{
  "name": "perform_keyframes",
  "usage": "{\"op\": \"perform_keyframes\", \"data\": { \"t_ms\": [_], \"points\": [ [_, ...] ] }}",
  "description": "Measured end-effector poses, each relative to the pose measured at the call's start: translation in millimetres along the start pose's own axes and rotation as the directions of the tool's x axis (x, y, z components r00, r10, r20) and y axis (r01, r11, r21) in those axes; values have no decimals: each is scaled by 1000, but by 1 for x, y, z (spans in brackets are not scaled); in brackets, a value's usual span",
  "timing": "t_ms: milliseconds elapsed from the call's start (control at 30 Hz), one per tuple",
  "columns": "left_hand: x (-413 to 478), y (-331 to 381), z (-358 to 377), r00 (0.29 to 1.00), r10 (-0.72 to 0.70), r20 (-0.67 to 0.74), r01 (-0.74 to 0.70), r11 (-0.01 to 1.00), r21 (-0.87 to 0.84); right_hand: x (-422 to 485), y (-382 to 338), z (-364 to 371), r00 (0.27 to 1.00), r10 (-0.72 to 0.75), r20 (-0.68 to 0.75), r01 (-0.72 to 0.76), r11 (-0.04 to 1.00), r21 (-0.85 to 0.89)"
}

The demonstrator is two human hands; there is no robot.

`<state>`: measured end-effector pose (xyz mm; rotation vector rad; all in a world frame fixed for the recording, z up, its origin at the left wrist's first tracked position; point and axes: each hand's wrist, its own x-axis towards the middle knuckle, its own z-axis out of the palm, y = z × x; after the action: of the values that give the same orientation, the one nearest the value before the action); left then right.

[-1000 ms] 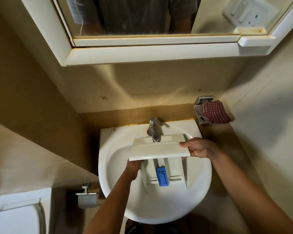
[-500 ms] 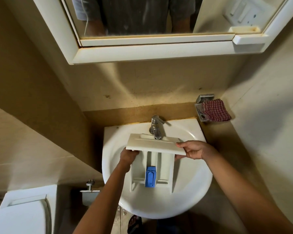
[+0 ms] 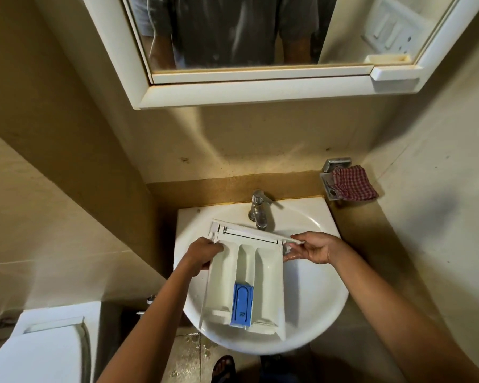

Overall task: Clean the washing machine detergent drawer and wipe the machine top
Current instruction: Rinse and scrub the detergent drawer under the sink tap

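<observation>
From the head camera we looked down on a white round ceramic washbasin (image 3: 315, 294) set against a tan wall. Over the basin we held the white plastic detergent drawer (image 3: 246, 283) with its three long compartments facing up and its front panel toward the chrome tap (image 3: 257, 208) at the back of the basin. A blue rectangular plastic insert (image 3: 242, 305) sat in the middle compartment, at the drawer end farthest from the tap.

Our left hand (image 3: 202, 255) was curled closed around the drawer's left wall near the front panel, fingers wrapped over the edge. Our right hand (image 3: 313, 248) was only partly closed, its thumb and fingertips pinching the right corner of the front panel while the rest of the fingers stayed loosely spread; the palm looked wet. The drawer hung above the bowl, held by both hands, and we could not tell whether its far end touched the basin.

Right of the tap, a red-and-white checked cloth (image 3: 353, 183) lay on a small chrome wall-mounted soap holder (image 3: 329, 186). Above the tap hung a white-framed mirror cabinet (image 3: 246, 92). Left of the basin and lower down, a white toilet cistern (image 3: 39, 349) showed in the corner.
</observation>
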<state>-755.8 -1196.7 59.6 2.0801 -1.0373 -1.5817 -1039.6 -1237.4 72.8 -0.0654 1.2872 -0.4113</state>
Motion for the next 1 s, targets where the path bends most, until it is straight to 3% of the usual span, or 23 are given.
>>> {"op": "perform_keyframes", "data": {
  "t_ms": [333,467,500,567,633,700,800,1000],
  "points": [
    [-17,-23,-4,971,-217,104,234,953,-192,-8,1,26,980,-196,-29,183,952,-243],
    [-23,-28,-6,978,-200,58,208,943,-260,-7,0,33,962,-269,-50,220,869,-444],
    [-25,-30,-7,983,-182,28,183,944,-276,-5,-3,35,937,-337,-90,250,829,-500],
    [-25,-35,-8,987,-153,-49,131,944,-304,5,-13,39,820,-554,-148,354,692,-629],
    [-27,-40,-11,982,-137,-131,94,953,-289,7,-23,49,657,-748,-94,422,468,-776],
    [-29,-44,-14,974,-127,-187,76,964,-256,8,-29,60,560,-828,14,397,254,-882],
    [-35,-47,-19,971,-91,-221,34,968,-249,7,-33,78,519,-849,102,342,97,-935],
    [-46,-42,-26,970,-52,-236,-11,966,-260,8,-30,100,533,-843,74,204,44,-978]
  ]
}}
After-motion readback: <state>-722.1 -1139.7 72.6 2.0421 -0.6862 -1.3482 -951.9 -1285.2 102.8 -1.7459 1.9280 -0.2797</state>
